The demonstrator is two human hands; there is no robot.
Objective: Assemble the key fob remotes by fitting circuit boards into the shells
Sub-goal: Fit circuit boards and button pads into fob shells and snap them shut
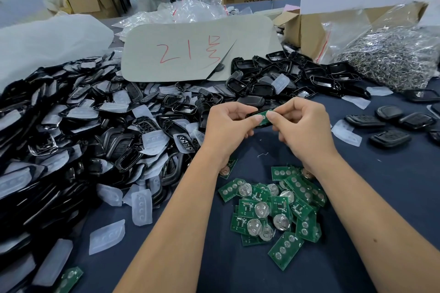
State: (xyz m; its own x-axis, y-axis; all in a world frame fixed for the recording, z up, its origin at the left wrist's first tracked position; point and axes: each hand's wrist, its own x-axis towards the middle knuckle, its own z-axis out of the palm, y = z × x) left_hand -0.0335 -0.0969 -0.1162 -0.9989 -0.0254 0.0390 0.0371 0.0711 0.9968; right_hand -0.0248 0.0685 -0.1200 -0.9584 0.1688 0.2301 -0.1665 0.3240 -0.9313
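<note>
A black shell with a green board lying in it is held above the table, just above centre. The left hand grips its left end, thumb on the board; the right hand pinches its right end, thumb meeting the left thumb on the board. At 6 o'clock lies a heap of boards. From 8 to 10 o'clock spreads a pile of shells and clear pads. At 12 o'clock sits a grey card, at 3 o'clock some closed fobs, at 2 o'clock a bag of rings.
</note>
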